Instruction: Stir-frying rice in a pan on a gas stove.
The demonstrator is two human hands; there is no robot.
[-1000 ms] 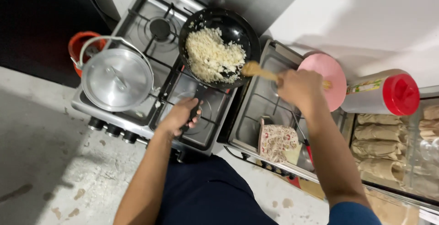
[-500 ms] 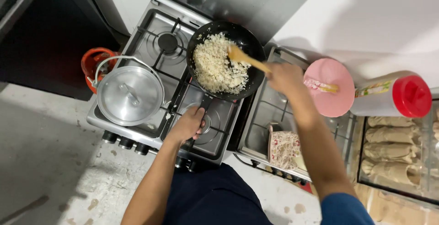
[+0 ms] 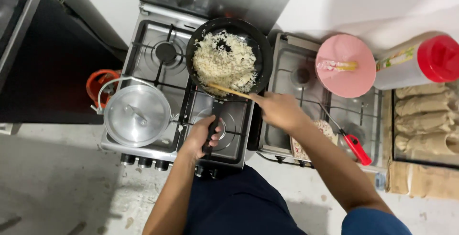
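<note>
At the far left we see an orange gas cylinder (image 3: pixel 98 84) tucked beside the stove (image 3: pixel 143 53), and just right of it a closed silver pot with its lid (image 3: pixel 137 115) on, sitting on the front left burner and, so far as we can tell, not being worked on. The back left burner (image 3: pixel 167 52) stands bare. Moving right, our left hand (image 3: pixel 203 137) has its fingers wrapped fully around the black handle (image 3: pixel 213 125) of the frying pan (image 3: pixel 229 58), steadying it over the burner. The pan is spread with pale, crumbly rice (image 3: pixel 224 63), with darker flecks through it and some black pan bottom showing at the far edge; we judge the cooking is well under way, with the food loose and mixed rather than clumped, though we cannot tell from here whether the flame is lit or how close it is to done. Our right hand (image 3: pixel 279 110) is closed around a wooden spatula (image 3: pixel 228 90) whose blade lies at the near rim of the pan, touching the rice. Nothing has been served: the pink plate (image 3: pixel 345 65) on the second stove top holds only a small utensil. Further right lie a red-handled lighter (image 3: pixel 356 148), a jar with a red lid (image 3: pixel 416 65) and a tray of rolled wraps (image 3: pixel 423 120)
</note>
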